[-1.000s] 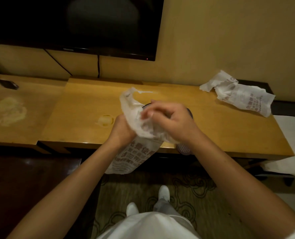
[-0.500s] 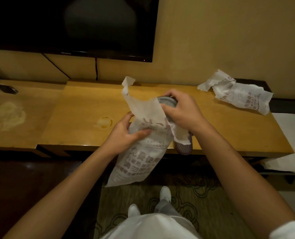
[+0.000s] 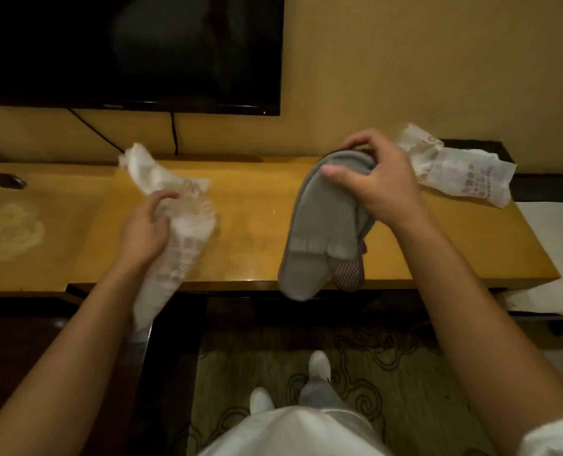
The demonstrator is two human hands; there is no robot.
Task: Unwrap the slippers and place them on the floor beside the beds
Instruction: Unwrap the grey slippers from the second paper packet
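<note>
A pair of grey slippers (image 3: 319,232), stacked together, hangs toe-down over the front edge of the wooden console (image 3: 250,212). My right hand (image 3: 378,185) grips them at the heel end. A dotted pinkish sole shows behind the front slipper. My left hand (image 3: 148,228) holds the empty white printed wrapper (image 3: 181,232) off to the left, apart from the slippers. The wrapper hangs limp and blurred below my wrist.
A second crumpled white wrapper (image 3: 457,176) lies at the console's back right. A dark television (image 3: 128,51) hangs on the wall above. A small dark object (image 3: 5,180) lies at far left. Patterned carpet (image 3: 388,373) and my feet are below; white cloth (image 3: 556,255) sits at right.
The slippers have come out of the wrapper. My right hand pulled them to the right while my left hand carried the empty wrapper away to the left.
</note>
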